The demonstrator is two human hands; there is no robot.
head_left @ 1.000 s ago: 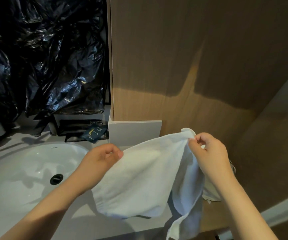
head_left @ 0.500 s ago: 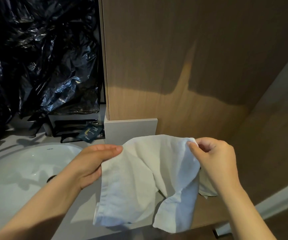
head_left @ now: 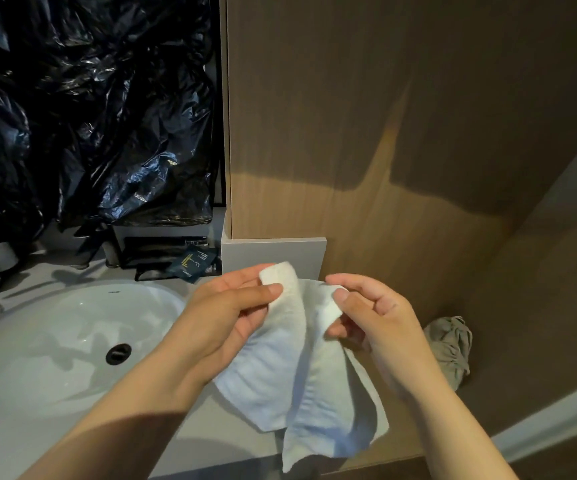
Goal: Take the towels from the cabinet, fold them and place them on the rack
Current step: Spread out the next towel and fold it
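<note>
Pinching the top corners of the white towel (head_left: 300, 375), the left hand (head_left: 231, 317) and right hand (head_left: 377, 320) are holding them close together above the counter (head_left: 231, 438) edge. Its soft fabric is hanging doubled between the glossy oval sink (head_left: 55, 341) and a crumpled grey cloth (head_left: 449, 348). A wood-grain panel (head_left: 384, 133) is standing close behind, crinkled black plastic (head_left: 89, 116) leftward.

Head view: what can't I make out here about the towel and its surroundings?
Rack: not in the head view, beyond the frame edges.
White towel: its top corners are covered by the left hand and right hand; layers unclear.
Dark packet: print too small to read.
Grey cloth bundle: shadowed, left edge behind the right wrist.
</note>
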